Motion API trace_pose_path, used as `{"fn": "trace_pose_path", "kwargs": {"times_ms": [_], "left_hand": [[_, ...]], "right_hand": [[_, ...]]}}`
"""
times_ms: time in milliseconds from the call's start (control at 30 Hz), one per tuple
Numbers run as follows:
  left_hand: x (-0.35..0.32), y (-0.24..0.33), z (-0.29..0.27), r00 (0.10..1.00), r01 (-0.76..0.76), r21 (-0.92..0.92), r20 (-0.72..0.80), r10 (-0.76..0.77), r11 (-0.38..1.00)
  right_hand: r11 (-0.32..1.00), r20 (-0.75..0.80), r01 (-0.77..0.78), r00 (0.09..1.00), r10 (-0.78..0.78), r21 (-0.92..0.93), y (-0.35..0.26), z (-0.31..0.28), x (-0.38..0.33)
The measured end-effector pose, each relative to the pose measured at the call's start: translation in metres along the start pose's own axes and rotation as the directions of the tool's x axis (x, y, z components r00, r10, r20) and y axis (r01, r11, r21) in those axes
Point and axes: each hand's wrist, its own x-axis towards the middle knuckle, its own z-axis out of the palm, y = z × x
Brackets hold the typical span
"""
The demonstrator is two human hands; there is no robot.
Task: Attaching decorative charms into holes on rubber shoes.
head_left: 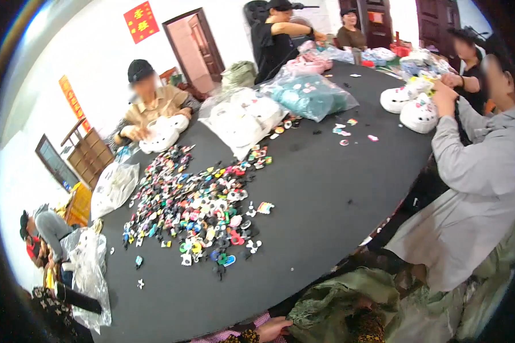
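Green woven-fabric sack (340, 300), slack, sprawls rightward along the lower edge from the left hand (273, 330), whose fingers meet its left side (clamped or merely touching, I cannot tell); the right hand is unseen. Beyond stretches the smooth black table (315, 228).

Clr bag w/ teal items (312, 96) beside bag w/ white items (240, 117) on dk table (326, 183); red poster (141, 22) on wht wall (97, 74), L of doorway (193, 50); orange banner (73, 102) lower.

The left hand (273, 330) touches a green sack (346, 300).
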Motion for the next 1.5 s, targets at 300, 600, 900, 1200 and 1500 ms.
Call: {"fn": "trace_pose_path", "kwargs": {"times_ms": [300,600,900,1200,1500], "left_hand": [[0.002,-0.001,-0.006,0.999,0.012,0.084,-0.042,-0.009,0.996],[0.035,-0.031,-0.034,0.999,-0.017,-0.007,0.041,0.018,1.0],[0.071,-0.056,-0.054,0.989,0.028,-0.135,0.149,-0.007,0.99],[0.04,-0.031,-0.044,0.984,0.092,0.024,0.153,-0.094,0.996],[0.005,-0.029,-0.045,0.992,-0.08,0.01,0.103,0.078,0.997]], "right_hand": [[0.919,0.143,0.03,0.989,0.029,-0.392,-0.013,-0.024,-0.064],[0.822,0.201,0.155,0.978,-0.051,-0.547,-0.034,-0.076,-0.153],[0.545,0.102,0.393,0.868,-0.486,-0.741,-0.017,-0.177,-0.256],[0.425,-0.201,0.402,0.49,-0.848,-0.811,-0.047,-0.294,-0.351],[0.502,-0.368,0.51,0.345,-0.863,-0.698,-0.098,-0.379,-0.431]]}}
